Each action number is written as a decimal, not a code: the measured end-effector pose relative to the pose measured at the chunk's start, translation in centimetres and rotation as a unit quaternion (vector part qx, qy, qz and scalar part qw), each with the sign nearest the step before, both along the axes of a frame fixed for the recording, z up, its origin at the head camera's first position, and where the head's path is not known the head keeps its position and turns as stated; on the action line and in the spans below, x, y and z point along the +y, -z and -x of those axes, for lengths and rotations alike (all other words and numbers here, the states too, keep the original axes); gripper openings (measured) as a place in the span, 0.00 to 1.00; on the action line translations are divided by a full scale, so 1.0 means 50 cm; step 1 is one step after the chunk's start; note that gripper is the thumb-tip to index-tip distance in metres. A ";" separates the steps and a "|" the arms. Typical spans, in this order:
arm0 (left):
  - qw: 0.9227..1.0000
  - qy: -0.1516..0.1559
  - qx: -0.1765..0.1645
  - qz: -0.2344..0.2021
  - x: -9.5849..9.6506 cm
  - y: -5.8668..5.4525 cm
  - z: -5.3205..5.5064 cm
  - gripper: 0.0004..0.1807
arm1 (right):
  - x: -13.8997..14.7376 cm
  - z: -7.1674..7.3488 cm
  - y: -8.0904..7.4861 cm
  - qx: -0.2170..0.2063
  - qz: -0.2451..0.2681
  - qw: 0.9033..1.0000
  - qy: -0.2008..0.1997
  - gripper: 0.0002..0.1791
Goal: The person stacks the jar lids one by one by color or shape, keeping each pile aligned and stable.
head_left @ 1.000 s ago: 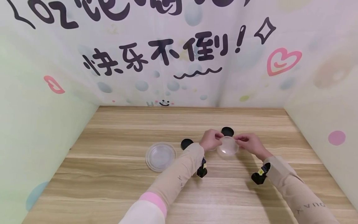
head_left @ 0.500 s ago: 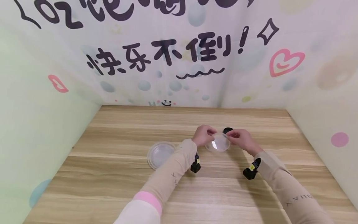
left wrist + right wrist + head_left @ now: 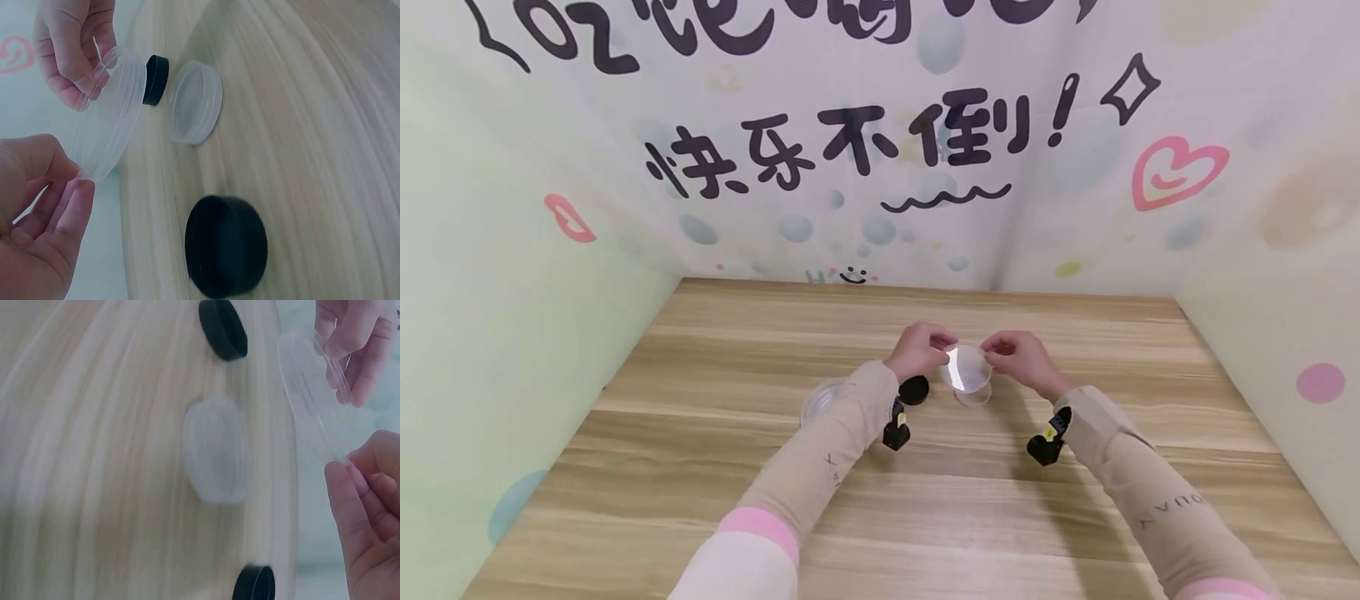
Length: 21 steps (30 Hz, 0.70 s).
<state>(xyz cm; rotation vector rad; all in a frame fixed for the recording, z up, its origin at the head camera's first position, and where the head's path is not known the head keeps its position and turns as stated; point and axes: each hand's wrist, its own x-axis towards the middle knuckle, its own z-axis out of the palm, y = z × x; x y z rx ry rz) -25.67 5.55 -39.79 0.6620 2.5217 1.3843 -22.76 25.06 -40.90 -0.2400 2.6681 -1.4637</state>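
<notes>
Nearest, beige sleeves (image 3: 801, 450) reach in from left and right, each with a small black wrist camera (image 3: 896, 429) under the wrist; a shallow clear dish (image 3: 822, 400) lies at left on the wooden table (image 3: 955, 517), partly hidden behind the left sleeve; to its right, just beside the left wrist, sits a black cap (image 3: 914, 390); right of that, a smaller clear tub (image 3: 974, 395) rests on the table, its far part covered in the head view by what the hands hold.

Above that tub is a round clear lid (image 3: 967, 367), raised off the table and tilted, one flat face turned near and upward; being round, it is equally long every way across; it lies between the hands, the left hand (image 3: 919, 351) pinching its left edge between thumb and fingers, the right hand (image 3: 1021, 360) pinching its right edge likewise; a second black cap (image 3: 255, 584), seen in the wrist views, sits to the right of the tub and slightly farther; farthest stands a printed backdrop (image 3: 820, 208) with black lettering.
</notes>
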 end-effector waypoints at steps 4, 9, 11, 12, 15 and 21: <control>1.000 0.005 -0.005 -0.010 -0.027 -0.006 0.003 0.18 | -0.024 0.007 -0.011 -0.003 0.001 1.000 -0.008 0.11; 1.000 0.011 -0.014 -0.022 -0.060 -0.013 0.002 0.18 | -0.051 0.018 -0.020 -0.003 0.003 1.000 -0.013 0.10; 1.000 0.014 -0.009 -0.024 -0.073 -0.013 0.003 0.18 | -0.063 0.022 -0.022 -0.002 0.006 1.000 -0.019 0.10; 1.000 0.015 -0.007 -0.025 -0.080 -0.014 0.003 0.18 | -0.069 0.024 -0.023 -0.001 0.007 1.000 -0.024 0.10; 1.000 0.012 -0.007 -0.021 -0.100 -0.011 0.004 0.19 | -0.088 0.030 -0.022 -0.001 0.013 0.999 -0.036 0.10; 1.000 0.005 -0.024 0.005 -0.137 -0.005 0.010 0.20 | -0.125 0.039 -0.019 0.001 0.016 0.998 -0.055 0.10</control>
